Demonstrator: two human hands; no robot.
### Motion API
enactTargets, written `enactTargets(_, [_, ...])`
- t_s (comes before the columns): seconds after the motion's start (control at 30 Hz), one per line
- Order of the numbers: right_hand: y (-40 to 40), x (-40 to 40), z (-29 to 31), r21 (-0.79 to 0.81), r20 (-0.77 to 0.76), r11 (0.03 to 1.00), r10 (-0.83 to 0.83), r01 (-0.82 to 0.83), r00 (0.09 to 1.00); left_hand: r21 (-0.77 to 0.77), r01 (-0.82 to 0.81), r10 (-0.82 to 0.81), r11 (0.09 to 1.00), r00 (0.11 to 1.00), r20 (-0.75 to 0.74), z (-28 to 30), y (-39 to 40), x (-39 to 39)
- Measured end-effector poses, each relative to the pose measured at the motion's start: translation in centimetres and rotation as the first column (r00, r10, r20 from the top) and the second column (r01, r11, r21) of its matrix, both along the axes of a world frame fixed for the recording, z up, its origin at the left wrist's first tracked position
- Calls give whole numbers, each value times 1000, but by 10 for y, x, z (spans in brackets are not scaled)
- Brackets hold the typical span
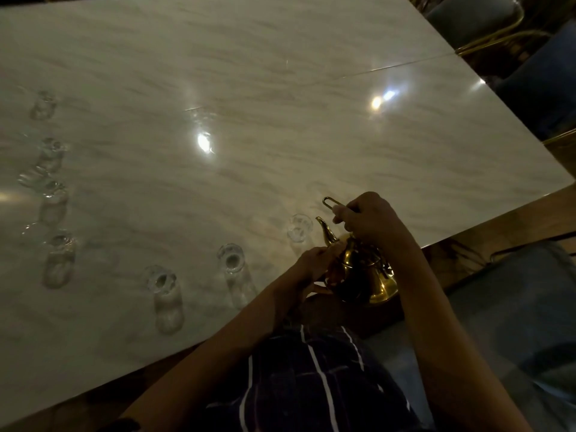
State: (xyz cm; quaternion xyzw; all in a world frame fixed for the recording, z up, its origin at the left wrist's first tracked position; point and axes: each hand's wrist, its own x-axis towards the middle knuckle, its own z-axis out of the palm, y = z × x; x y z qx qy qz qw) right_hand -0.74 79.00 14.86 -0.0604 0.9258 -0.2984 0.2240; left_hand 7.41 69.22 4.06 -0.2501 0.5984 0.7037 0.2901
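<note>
Both your arms are bare, coming in from the near edge and angling toward the far right. The right forearm runs up the right side, wrist bent over, and your right hand (367, 224) has its fingers curled tight round the top loop of the teapot (371, 275), knuckles up. Your left hand (313, 265) sits nearer and just left of it, fingers and thumb cupping the pot's side, wrist pretty straight.

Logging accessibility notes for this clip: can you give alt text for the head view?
A person's right hand grips a brass teapot by its handle at the near edge of a marble table, the left hand touching its side. Small clear glasses stand on the table.
</note>
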Motion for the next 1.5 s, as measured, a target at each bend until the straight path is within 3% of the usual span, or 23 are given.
enactTargets(0.23, [7, 8, -19, -51, 5, 997, -62, 62, 998, 64, -54, 54, 996, 999, 8, -16, -7, 6])
enactTargets(0.47, [29, 23, -36, -186, 29, 966, -177, 180, 984, -60, -33, 26, 998, 992, -120, -18, -9, 5])
enactTargets(0.73, [59, 36, -44, -293, 66, 894, -334, 338, 940, -299, 133, -188, 945, 969, -162, -10, 5, -11])
enactTargets(0.93, [80, 29, -43, -317, 77, 843, -434, 435, 898, -348, 236, -305, 907, 939, -159, -3, 27, -31])
enactTargets(1.27, [97, -17, -29, -250, 17, 869, -438, 428, 899, -417, 266, -382, 869, 897, -224, -4, 59, -64])
enactTargets(1.5, [96, -53, -22, -146, -23, 908, -401, 393, 916, -378, 295, -391, 878, 896, -208, 3, 72, -85])
